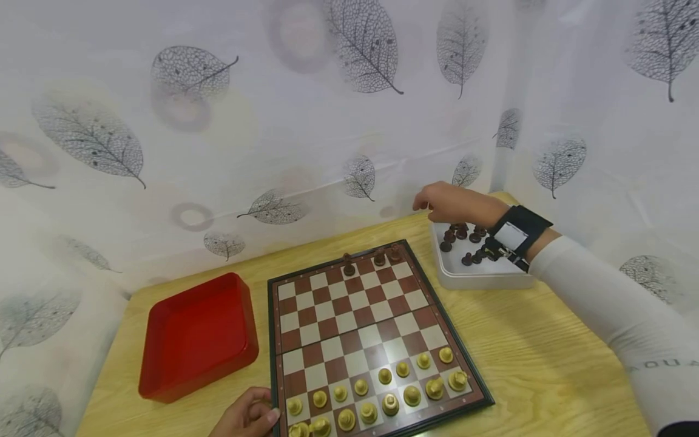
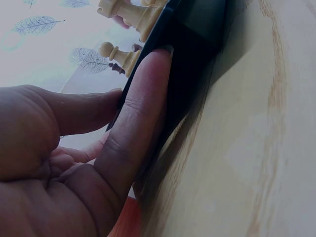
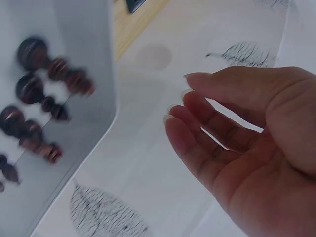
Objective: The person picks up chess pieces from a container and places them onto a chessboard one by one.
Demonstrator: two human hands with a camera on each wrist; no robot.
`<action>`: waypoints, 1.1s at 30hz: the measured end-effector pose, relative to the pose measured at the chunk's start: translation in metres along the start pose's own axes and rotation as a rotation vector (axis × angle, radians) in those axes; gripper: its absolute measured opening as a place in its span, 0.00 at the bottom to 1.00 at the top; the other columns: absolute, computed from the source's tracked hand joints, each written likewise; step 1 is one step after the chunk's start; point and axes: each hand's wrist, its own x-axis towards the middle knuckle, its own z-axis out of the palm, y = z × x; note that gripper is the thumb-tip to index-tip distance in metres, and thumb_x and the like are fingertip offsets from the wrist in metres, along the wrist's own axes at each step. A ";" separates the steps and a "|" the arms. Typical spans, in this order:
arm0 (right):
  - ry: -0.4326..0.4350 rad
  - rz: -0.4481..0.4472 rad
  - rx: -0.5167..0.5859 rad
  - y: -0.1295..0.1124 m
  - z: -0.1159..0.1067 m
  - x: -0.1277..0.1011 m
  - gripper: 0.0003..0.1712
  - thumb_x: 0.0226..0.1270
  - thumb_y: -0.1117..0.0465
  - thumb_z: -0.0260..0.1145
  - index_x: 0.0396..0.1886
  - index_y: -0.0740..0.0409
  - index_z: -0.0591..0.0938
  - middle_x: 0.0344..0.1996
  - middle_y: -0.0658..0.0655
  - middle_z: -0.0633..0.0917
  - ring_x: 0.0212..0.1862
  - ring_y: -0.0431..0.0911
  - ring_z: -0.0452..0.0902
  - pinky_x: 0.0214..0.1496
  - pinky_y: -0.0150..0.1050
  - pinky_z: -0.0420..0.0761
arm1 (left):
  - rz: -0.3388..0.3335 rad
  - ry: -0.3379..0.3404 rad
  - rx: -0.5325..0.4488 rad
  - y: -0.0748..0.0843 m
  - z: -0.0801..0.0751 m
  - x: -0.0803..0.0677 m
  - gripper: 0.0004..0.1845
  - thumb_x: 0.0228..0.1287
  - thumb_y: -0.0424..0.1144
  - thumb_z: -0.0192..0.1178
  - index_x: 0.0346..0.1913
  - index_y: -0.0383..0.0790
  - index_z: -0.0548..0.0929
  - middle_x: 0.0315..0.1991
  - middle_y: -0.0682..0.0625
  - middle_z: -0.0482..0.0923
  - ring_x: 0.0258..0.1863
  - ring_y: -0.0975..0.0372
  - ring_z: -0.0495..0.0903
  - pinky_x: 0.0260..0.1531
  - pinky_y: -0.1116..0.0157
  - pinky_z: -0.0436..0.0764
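Note:
A brown-and-white chessboard [image 1: 346, 300] with a dark rim lies on the table. My left hand [image 1: 248, 414] pinches its near left edge; in the left wrist view the thumb and a finger [image 2: 143, 94] lie on either side of the black rim. Gold chess pieces [image 1: 390, 403] fill the two near rows. Three dark chess pieces [image 1: 349, 265] stand on the far row, toward the right corner. Over the back of a white box [image 1: 480, 280] hovers my right hand [image 1: 455, 203], its fingers loosely bent with nothing between them. Several dark chess pieces [image 3: 29, 91] lie inside that box.
Left of the board sits a red tray [image 1: 202, 331] with raised walls. A leaf-patterned white sheet [image 1: 306, 152] hangs behind and beside the wooden table [image 1: 546, 346]. The box stands close by the board's far right corner.

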 end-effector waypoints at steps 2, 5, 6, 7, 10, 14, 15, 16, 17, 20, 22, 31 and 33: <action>-0.008 0.036 -0.005 0.005 0.001 -0.003 0.21 0.65 0.78 0.60 0.57 0.69 0.84 0.53 0.68 0.87 0.56 0.61 0.83 0.60 0.55 0.82 | -0.013 0.005 0.006 -0.001 0.000 0.000 0.36 0.72 0.52 0.65 0.64 0.27 0.65 0.39 0.50 0.86 0.37 0.57 0.86 0.43 0.60 0.88; -0.037 0.093 -0.025 0.012 0.002 -0.007 0.20 0.65 0.79 0.61 0.56 0.69 0.84 0.52 0.68 0.87 0.56 0.61 0.83 0.61 0.55 0.82 | -0.024 0.006 0.005 -0.002 -0.001 0.000 0.36 0.72 0.52 0.65 0.65 0.27 0.64 0.41 0.49 0.86 0.38 0.57 0.86 0.45 0.60 0.88; -0.051 0.113 -0.032 0.013 0.002 -0.008 0.19 0.66 0.78 0.62 0.56 0.69 0.85 0.52 0.68 0.87 0.56 0.61 0.84 0.61 0.55 0.82 | -0.025 0.004 0.002 -0.002 -0.001 -0.001 0.36 0.72 0.52 0.65 0.65 0.27 0.64 0.41 0.49 0.86 0.38 0.57 0.86 0.45 0.60 0.88; -0.067 0.134 -0.038 0.015 0.003 -0.009 0.19 0.66 0.78 0.62 0.55 0.69 0.85 0.51 0.68 0.87 0.55 0.60 0.84 0.61 0.55 0.82 | -0.023 0.002 -0.004 -0.003 -0.002 -0.001 0.36 0.72 0.52 0.65 0.65 0.27 0.64 0.41 0.49 0.86 0.38 0.57 0.86 0.45 0.60 0.88; -0.109 0.156 -0.068 0.021 0.006 -0.012 0.18 0.64 0.78 0.63 0.52 0.68 0.86 0.48 0.66 0.89 0.51 0.58 0.85 0.59 0.54 0.83 | -0.014 -0.003 -0.013 -0.004 -0.002 -0.002 0.36 0.71 0.51 0.66 0.65 0.26 0.64 0.40 0.49 0.86 0.38 0.57 0.86 0.44 0.60 0.88; -0.149 0.163 -0.075 0.029 0.013 -0.012 0.18 0.60 0.79 0.66 0.50 0.68 0.87 0.46 0.65 0.90 0.47 0.55 0.86 0.55 0.54 0.85 | -0.008 -0.004 -0.017 -0.005 -0.002 -0.003 0.37 0.71 0.52 0.66 0.65 0.26 0.64 0.40 0.49 0.86 0.38 0.57 0.86 0.43 0.60 0.88; -0.152 0.161 -0.073 0.031 0.014 -0.011 0.19 0.59 0.79 0.66 0.49 0.67 0.88 0.45 0.65 0.90 0.46 0.55 0.86 0.54 0.54 0.85 | -0.007 -0.005 -0.017 -0.005 -0.002 -0.003 0.37 0.71 0.51 0.66 0.65 0.26 0.64 0.40 0.49 0.85 0.38 0.57 0.86 0.44 0.60 0.88; -0.154 0.164 -0.070 0.033 0.016 -0.011 0.19 0.58 0.80 0.67 0.49 0.67 0.88 0.45 0.64 0.90 0.46 0.54 0.86 0.54 0.53 0.85 | -0.006 -0.005 -0.016 -0.005 -0.002 -0.003 0.37 0.71 0.51 0.66 0.65 0.26 0.64 0.40 0.49 0.85 0.37 0.57 0.86 0.44 0.60 0.88; -0.155 0.169 -0.066 0.034 0.018 -0.010 0.19 0.58 0.80 0.67 0.49 0.66 0.88 0.44 0.64 0.90 0.45 0.53 0.86 0.53 0.53 0.85 | -0.004 -0.004 -0.016 -0.005 -0.002 -0.003 0.36 0.71 0.51 0.66 0.65 0.26 0.64 0.40 0.49 0.85 0.37 0.57 0.86 0.44 0.60 0.88; -0.156 0.169 -0.059 0.037 0.022 -0.009 0.16 0.59 0.79 0.68 0.46 0.65 0.89 0.42 0.63 0.91 0.41 0.51 0.86 0.50 0.51 0.86 | -0.002 -0.005 -0.019 -0.004 -0.001 -0.003 0.35 0.72 0.51 0.65 0.65 0.26 0.64 0.40 0.49 0.86 0.38 0.56 0.86 0.44 0.60 0.88; -0.161 0.167 -0.057 0.038 0.024 -0.009 0.14 0.61 0.78 0.67 0.44 0.64 0.90 0.39 0.61 0.91 0.37 0.48 0.85 0.46 0.48 0.86 | -0.003 -0.006 -0.021 -0.004 -0.001 -0.003 0.35 0.72 0.50 0.65 0.65 0.26 0.65 0.40 0.49 0.86 0.38 0.56 0.86 0.44 0.60 0.89; -0.149 0.137 -0.071 0.037 0.028 -0.010 0.10 0.63 0.78 0.67 0.34 0.63 0.89 0.30 0.58 0.89 0.29 0.45 0.79 0.35 0.42 0.83 | 0.006 -0.021 -0.030 -0.002 -0.001 -0.001 0.35 0.71 0.52 0.66 0.63 0.27 0.65 0.39 0.49 0.85 0.37 0.57 0.86 0.41 0.61 0.87; -0.158 0.155 -0.073 0.038 0.030 -0.009 0.09 0.64 0.77 0.67 0.34 0.63 0.90 0.30 0.58 0.90 0.29 0.45 0.79 0.35 0.41 0.82 | 0.021 -0.033 -0.035 -0.001 -0.002 0.000 0.35 0.71 0.51 0.66 0.63 0.26 0.65 0.38 0.49 0.85 0.37 0.58 0.85 0.40 0.63 0.86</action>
